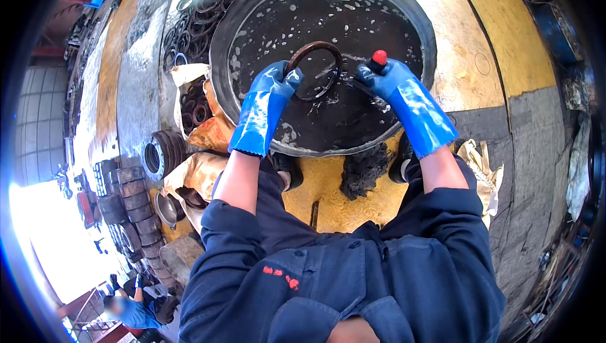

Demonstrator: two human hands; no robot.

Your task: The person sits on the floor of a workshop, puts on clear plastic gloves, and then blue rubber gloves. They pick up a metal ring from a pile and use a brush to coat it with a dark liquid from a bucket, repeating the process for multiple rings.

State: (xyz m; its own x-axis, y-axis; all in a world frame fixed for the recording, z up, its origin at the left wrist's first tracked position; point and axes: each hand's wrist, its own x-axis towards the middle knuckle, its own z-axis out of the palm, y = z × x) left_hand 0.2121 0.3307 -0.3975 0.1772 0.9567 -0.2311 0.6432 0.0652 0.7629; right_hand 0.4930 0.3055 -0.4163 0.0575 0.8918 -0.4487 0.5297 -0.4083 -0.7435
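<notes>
My left hand [276, 81], in a long blue rubber glove, grips the left side of a brown metal ring [317, 45]. The ring is held tilted above dark liquid inside a large round black tub [427, 43]. My right hand [390, 81], gloved the same way, is closed around a tool with a red-and-black handle [379, 58]. The red end sticks up past the thumb. The tool's other end points toward the ring's right side; its kind is too dark to make out. Pale patches of foam float on the liquid.
Many dark rings [199, 34] lie piled left of the tub, with more in a torn paper sack [187, 78]. Stacked rings [161, 153] and a metal bowl [168, 209] stand nearer. A dark clump [364, 169] lies between my feet. Another person [140, 311] is at lower left.
</notes>
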